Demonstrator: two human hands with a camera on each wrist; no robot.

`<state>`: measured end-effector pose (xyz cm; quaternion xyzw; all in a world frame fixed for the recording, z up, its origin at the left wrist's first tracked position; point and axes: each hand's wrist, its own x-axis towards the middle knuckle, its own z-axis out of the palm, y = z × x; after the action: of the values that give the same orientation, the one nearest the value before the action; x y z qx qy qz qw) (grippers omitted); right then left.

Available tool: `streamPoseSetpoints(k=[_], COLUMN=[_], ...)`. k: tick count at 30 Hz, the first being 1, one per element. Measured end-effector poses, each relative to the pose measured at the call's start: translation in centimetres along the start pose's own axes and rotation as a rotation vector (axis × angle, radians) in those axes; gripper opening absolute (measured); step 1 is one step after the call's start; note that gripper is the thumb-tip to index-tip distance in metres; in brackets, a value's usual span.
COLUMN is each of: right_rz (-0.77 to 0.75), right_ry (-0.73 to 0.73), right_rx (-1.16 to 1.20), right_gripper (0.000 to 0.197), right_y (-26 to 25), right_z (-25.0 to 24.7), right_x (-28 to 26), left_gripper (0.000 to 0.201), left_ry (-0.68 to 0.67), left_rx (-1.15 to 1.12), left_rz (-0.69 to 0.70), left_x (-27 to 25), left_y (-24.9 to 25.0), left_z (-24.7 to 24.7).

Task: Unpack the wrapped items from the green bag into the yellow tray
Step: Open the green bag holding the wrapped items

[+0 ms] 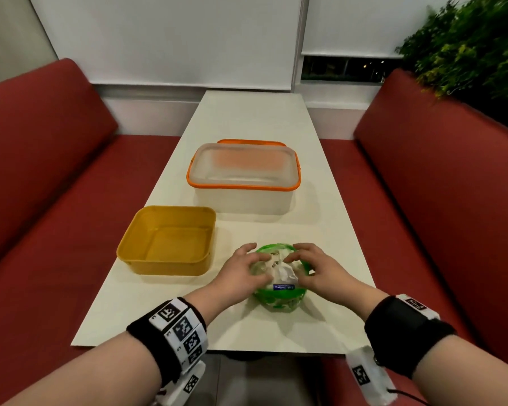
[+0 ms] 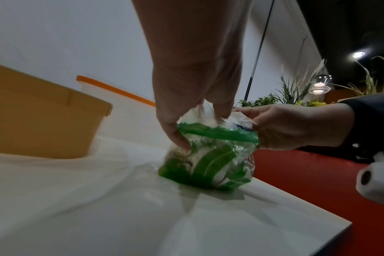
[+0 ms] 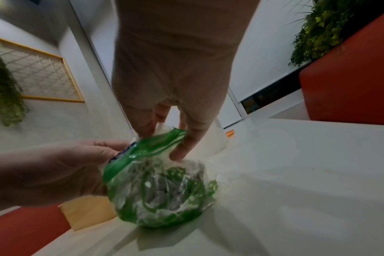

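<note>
Beside the yellow tray (image 1: 166, 240), still bare inside, green bag (image 1: 279, 300) sits on table; left hand (image 1: 241, 273) and right hand (image 1: 317, 271) pinch its rim apart; wrapped items (image 1: 282, 272) all inside, none unpacked yet

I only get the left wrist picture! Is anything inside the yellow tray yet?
Observer: No, from the head view the yellow tray is bare inside.
Operator: What's the orange stripe behind it?
Observer: The rim of a clear box, lid on, standing farther along the table.
Operator: Is the bag open?
Observer: Yes. The left hand and right hand hold the green bag at its mouth, with the white wrapped items showing inside.
</note>
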<state>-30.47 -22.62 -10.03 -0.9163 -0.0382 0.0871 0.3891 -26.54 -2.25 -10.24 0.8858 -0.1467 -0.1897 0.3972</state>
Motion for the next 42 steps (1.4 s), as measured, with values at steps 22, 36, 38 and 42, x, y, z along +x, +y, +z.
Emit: streamPoseSetpoints(k=[22,36,38,42], right_rz=[0.115,0.172,0.168,0.197], right_ry=[-0.164,0.216,0.23,0.287], right_rx=[-0.01,0.122,0.062,-0.059], right_gripper=[0.076,0.019,0.014,0.031], right_y=[2.5,0.7,0.2,-1.4], right_z=[2.3,-1.9,-1.4,0.4], right_x=[2.0,0.9,0.6,1.2], left_gripper=[0.103,0.081,0.078,0.074], left_ry=[-0.108,0.08,0.065,0.056], left_rx=[0.094,0.025,0.037,0.111], left_rz=[-0.058,-0.097,-0.069,-0.028], left_x=[1.6,2.7,2.3,1.6], left_y=[-2.6,-0.8,-0.7,-0.7], left_z=[1.6,0.0,-0.1,0.2])
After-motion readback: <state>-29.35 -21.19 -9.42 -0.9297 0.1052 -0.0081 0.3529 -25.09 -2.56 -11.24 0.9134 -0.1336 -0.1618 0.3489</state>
